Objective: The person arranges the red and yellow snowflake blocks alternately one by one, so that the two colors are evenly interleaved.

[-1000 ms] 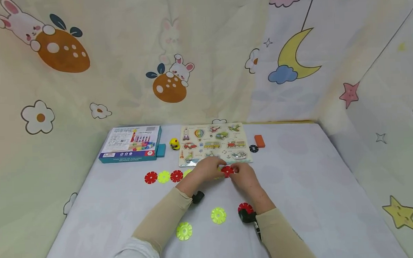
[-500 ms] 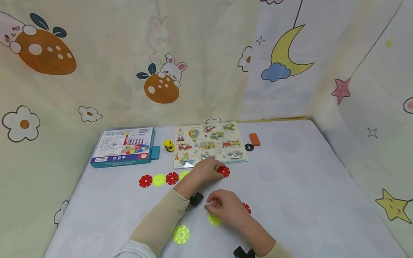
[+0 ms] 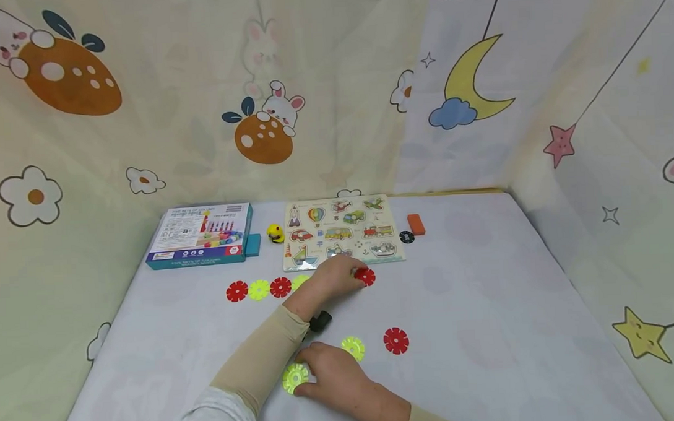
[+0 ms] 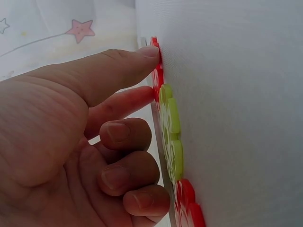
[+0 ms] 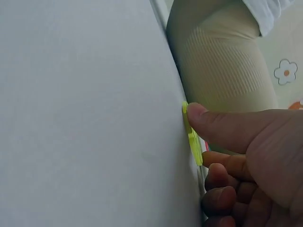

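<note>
My left hand (image 3: 336, 275) holds a red interlocking disc (image 3: 367, 276) at the right end of a row on the table, thumb and index finger at its edges. In the left wrist view, a yellow-green disc (image 4: 171, 135) adjoins this red disc (image 4: 157, 78). Near the front, my right hand (image 3: 334, 378) pinches another yellow-green disc (image 3: 295, 378) between thumb and index finger. The right wrist view shows that disc (image 5: 191, 135) edge-on against the table. The left hand and forearm hide the middle of the row.
A loose yellow-green disc (image 3: 353, 348) and a red disc (image 3: 396, 341) lie to the right. Behind the row are a puzzle board (image 3: 343, 232), a boxed toy set (image 3: 201, 237), a teal block (image 3: 253, 245), a yellow figure (image 3: 275, 233), an orange block (image 3: 416, 224) and a black chip (image 3: 407, 237).
My right hand has left the red disc at the row's end, passed over the loose discs and taken hold of the front-left yellow-green disc. My left hand stays at the red disc.
</note>
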A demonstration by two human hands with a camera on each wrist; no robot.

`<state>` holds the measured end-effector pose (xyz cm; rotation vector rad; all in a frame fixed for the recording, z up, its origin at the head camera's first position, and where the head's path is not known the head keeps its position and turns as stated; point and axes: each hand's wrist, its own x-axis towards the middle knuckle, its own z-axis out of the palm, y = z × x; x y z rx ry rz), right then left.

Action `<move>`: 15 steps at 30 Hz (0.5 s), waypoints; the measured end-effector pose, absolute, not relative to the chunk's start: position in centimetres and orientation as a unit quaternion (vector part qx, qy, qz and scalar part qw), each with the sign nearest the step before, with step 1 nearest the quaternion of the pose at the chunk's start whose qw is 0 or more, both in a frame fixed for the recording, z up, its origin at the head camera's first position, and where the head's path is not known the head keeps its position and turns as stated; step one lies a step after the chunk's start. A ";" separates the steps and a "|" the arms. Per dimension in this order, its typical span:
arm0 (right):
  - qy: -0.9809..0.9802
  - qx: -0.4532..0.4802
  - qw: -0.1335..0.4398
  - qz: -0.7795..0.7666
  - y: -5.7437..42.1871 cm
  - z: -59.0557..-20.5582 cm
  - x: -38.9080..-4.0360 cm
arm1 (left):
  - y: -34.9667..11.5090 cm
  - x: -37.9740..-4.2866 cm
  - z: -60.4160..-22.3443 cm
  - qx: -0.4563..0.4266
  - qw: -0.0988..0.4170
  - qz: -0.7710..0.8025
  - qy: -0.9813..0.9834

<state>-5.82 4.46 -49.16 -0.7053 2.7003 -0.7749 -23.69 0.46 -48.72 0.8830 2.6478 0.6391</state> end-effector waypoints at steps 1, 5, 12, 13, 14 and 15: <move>0.926 -0.235 0.131 -0.264 4.3 -49.1 -5.8 | 0.5 -23.7 -48.7 0.305 0.139 0.222 0.916; 0.925 -0.207 0.171 -0.270 4.2 -48.8 -5.7 | 0.4 -23.6 -48.6 0.303 0.141 0.228 0.914; 0.892 -0.188 0.187 -0.365 5.4 -47.9 -5.2 | 0.4 -23.5 -48.4 0.306 0.140 0.233 0.912; 0.883 -0.186 0.189 -0.387 5.7 -47.8 -5.1 | 0.3 -23.5 -48.5 0.306 0.140 0.234 0.912; 0.874 -0.185 0.189 -0.408 6.1 -47.6 -5.2 | 0.3 -23.5 -48.5 0.307 0.139 0.234 0.912; 0.864 -0.182 0.193 -0.428 6.4 -47.5 -5.2 | 0.3 -23.5 -48.5 0.308 0.138 0.233 0.912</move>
